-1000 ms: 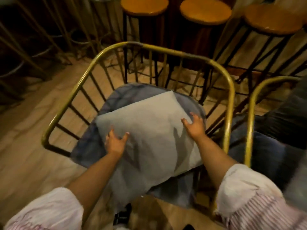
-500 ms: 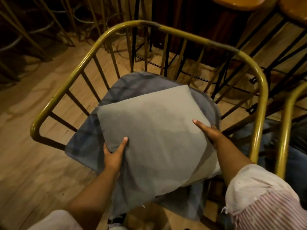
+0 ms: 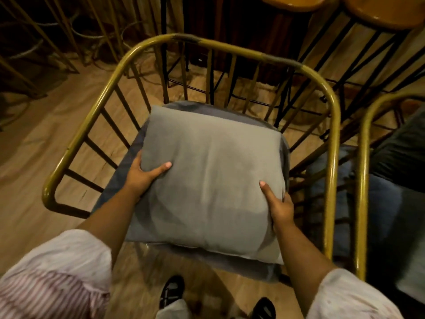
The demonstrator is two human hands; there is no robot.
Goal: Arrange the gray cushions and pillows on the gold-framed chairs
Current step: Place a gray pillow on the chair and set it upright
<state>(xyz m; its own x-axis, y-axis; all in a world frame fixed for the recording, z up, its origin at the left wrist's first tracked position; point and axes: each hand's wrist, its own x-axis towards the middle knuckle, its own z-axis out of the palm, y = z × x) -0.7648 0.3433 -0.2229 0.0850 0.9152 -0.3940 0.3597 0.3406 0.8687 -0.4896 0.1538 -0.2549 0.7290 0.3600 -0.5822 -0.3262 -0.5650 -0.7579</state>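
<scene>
A light gray square pillow lies squarely on the darker gray seat cushion of a gold-framed chair. My left hand grips the pillow's left edge, thumb on top and fingers tucked under. On the right edge, my right hand holds the pillow the same way, near its front corner. The cushion shows only as a dark border around the pillow. A second gold-framed chair stands to the right with dark cushions on its seat.
Wooden bar stools on black metal legs stand right behind the chair back. More thin metal legs crowd the far left. Wooden floor spreads to the left. My shoes are under the seat's front edge.
The pillow has been turned from a skewed angle to lie square on the cushion. Both hands shifted from resting on top to gripping its side edges. The view moved closer.
</scene>
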